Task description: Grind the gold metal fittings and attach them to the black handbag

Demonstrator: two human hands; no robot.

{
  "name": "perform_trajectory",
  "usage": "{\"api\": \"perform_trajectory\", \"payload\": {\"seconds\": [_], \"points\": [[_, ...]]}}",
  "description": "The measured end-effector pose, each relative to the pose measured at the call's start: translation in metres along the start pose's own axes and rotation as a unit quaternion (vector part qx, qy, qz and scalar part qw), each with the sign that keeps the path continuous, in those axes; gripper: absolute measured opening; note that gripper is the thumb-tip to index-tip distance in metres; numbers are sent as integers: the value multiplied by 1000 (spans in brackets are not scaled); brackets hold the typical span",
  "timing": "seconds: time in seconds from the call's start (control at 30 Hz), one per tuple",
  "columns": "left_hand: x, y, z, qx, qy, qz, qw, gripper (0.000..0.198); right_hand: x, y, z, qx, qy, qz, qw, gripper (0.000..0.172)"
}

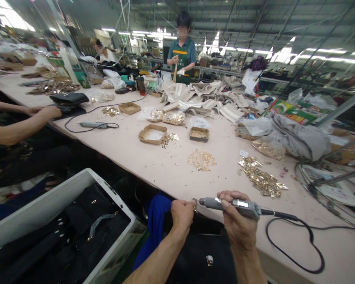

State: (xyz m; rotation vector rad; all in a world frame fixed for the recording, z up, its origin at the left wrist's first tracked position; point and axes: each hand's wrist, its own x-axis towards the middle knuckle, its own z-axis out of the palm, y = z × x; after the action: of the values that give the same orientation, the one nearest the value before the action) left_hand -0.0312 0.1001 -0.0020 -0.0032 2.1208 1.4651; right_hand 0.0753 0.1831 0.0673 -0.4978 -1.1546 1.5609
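The right hand [239, 225] is closed around a grey electric screwdriver [242, 204], lower right of centre.
The tool's long axis runs almost level, its tip pointing left to the left hand [182, 215], which is nearer to this tip; the left fingers pinch a small metal piece [194, 203], of unclear shape, by the desk [171, 169] edge.

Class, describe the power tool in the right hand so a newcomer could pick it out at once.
Start at the long pale table. At its near edge, the right hand holds a grey power tool, tip towards the left hand. A similar grey tool lies farther left on the table; this one is gripped.
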Motion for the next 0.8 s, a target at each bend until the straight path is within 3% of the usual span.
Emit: {"api": "perform_trajectory", "payload": {"seconds": [0.8], "points": [[7,-1,10,47,29,3,998,29,12,-1,-13,19,-134,4,991,26]]}}
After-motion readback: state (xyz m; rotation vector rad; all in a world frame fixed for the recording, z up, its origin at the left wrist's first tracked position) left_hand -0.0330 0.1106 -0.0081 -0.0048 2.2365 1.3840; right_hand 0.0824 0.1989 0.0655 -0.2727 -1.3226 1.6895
